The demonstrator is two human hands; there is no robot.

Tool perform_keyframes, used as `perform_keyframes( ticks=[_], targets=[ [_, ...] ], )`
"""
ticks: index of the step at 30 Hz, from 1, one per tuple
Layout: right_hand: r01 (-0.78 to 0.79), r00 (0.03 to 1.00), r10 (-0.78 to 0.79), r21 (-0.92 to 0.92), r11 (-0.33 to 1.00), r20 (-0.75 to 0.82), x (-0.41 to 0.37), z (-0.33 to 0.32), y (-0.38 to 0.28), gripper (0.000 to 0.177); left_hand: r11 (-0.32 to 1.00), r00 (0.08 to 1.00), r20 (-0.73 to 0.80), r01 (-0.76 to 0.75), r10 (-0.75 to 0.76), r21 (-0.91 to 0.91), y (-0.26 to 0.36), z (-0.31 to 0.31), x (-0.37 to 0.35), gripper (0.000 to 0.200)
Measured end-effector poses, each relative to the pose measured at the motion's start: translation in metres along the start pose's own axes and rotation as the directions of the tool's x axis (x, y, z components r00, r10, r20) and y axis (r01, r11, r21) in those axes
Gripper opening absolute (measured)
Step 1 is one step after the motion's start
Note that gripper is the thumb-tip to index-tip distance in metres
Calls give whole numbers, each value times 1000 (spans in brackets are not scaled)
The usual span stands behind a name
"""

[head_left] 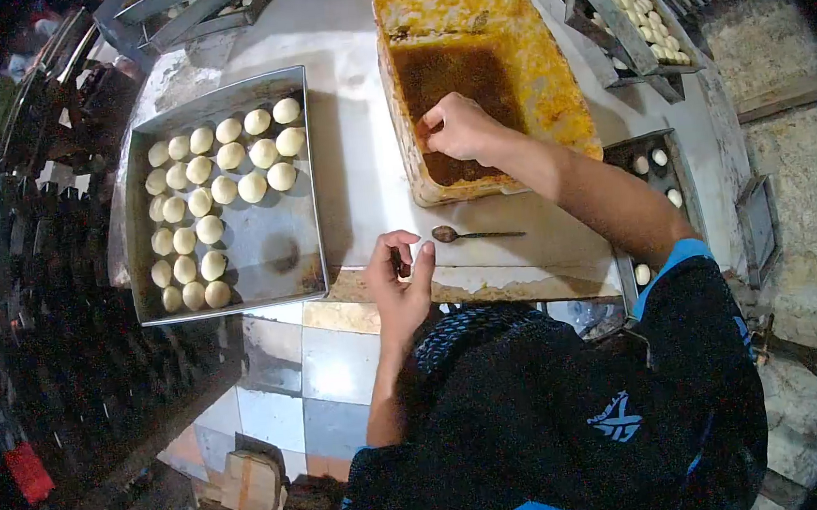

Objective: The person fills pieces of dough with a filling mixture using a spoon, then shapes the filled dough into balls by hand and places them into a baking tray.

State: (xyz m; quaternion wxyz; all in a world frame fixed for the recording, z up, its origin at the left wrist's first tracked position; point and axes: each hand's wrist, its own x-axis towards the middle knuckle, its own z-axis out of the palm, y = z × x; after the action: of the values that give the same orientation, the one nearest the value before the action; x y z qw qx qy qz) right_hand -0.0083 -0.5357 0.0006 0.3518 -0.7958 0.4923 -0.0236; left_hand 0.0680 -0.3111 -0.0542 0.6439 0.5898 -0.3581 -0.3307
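My right hand (461, 132) reaches into a yellow-smeared plastic tub (548, 68). Its fingers are closed in a pinch over the dark brown filling (455, 66) at the bottom, and what lies between the fingertips is hidden. My left hand (399, 280) hovers palm up by the table's front edge, fingers half curled and thumb apart; nothing can be made out in it. Close to its fingertips, a spoon (475, 236) with a brown-stained bowl lies on the table. To the left, a metal tray (277, 252) carries rows of round, pale dough balls (230, 156).
More trays of dough balls stand at the back right, including a tilted one (640, 16). A dark tray (677, 159) with a few pieces sits beneath my right arm. Metal trays (193, 12) are stacked at the back left. Dark racks (52, 286) line the left side.
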Motion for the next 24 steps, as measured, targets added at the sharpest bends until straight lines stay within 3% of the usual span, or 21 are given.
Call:
perform_keyframes(
  ticks=[8,10,12,14,16,18,20,22,24],
  targets=[
    [34,999,-35,31,999,37,3,-12,4,23,999,1000,11,-6,6,-33,-8,30,15,17],
    [33,986,-85,336,941,142,-5,-30,12,20,998,998,21,-65,65,-19,-9,45,19,20],
    [307,950,-302,376,874,-72,-30,-61,29,19,998,997,46,-60,59,31,-1,63,18,26],
    [623,759,-534,177,762,-373,-81,-110,57,18,992,996,-15,-84,85,99,-6,75,15,28],
    [535,794,-414,188,824,-446,-147,-158,110,19,991,991,-97,-77,87,107,-21,83,15,28],
    [385,807,-269,122,915,-526,-197,-186,201,17,983,970,-164,-172,179,58,-37,93,17,28],
    [80,880,44,239,968,-473,-241,-187,291,14,990,966,-219,-128,139,64,-46,93,24,29],
    [-120,882,168,134,984,-441,-282,-164,370,12,992,967,-232,-118,104,-46,-49,97,28,27],
    [-284,926,316,172,943,-206,-313,-134,416,11,970,957,-223,-215,185,-118,-70,86,38,25]
  ],
)
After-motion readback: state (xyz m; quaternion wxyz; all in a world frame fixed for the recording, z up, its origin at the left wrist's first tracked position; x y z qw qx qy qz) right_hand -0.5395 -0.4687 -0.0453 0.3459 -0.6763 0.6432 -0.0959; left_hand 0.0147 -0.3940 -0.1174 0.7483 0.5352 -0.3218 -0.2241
